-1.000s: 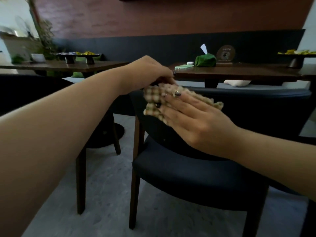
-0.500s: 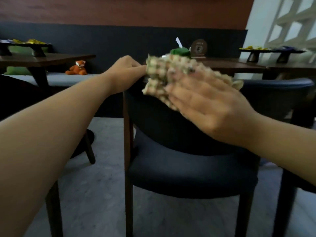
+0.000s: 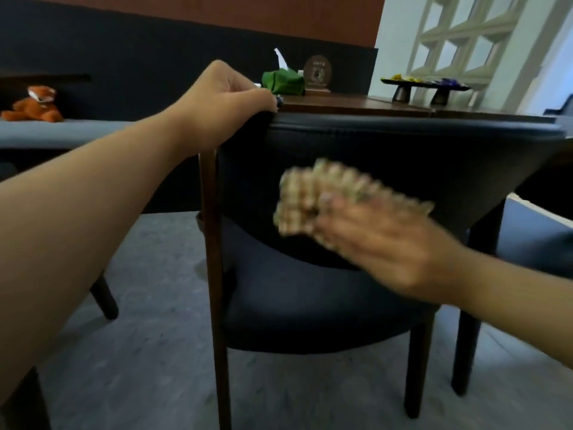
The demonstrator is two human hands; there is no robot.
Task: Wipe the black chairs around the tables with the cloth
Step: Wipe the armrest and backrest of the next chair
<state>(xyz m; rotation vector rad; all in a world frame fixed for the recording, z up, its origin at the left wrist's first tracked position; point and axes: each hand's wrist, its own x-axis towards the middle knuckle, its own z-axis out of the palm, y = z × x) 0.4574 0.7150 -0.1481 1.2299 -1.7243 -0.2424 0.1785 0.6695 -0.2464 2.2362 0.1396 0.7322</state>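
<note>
A black upholstered chair [image 3: 310,308] with dark wooden legs stands right in front of me, its curved backrest facing me. My left hand [image 3: 223,97] grips the top left corner of the backrest. My right hand [image 3: 387,246], blurred by motion, presses a checked beige cloth [image 3: 313,197] against the inner face of the backrest, above the seat.
Behind the chair is a brown table [image 3: 387,105] with a green tissue holder [image 3: 283,82], a round sign [image 3: 317,72] and a footed tray [image 3: 424,85]. An orange plush toy [image 3: 32,105] lies on the bench at left. Another chair's leg [image 3: 104,297] stands lower left.
My right hand has dragged the cloth down from the top edge of the backrest to its inner face. The view has shifted right; my left hand keeps its hold on the corner.
</note>
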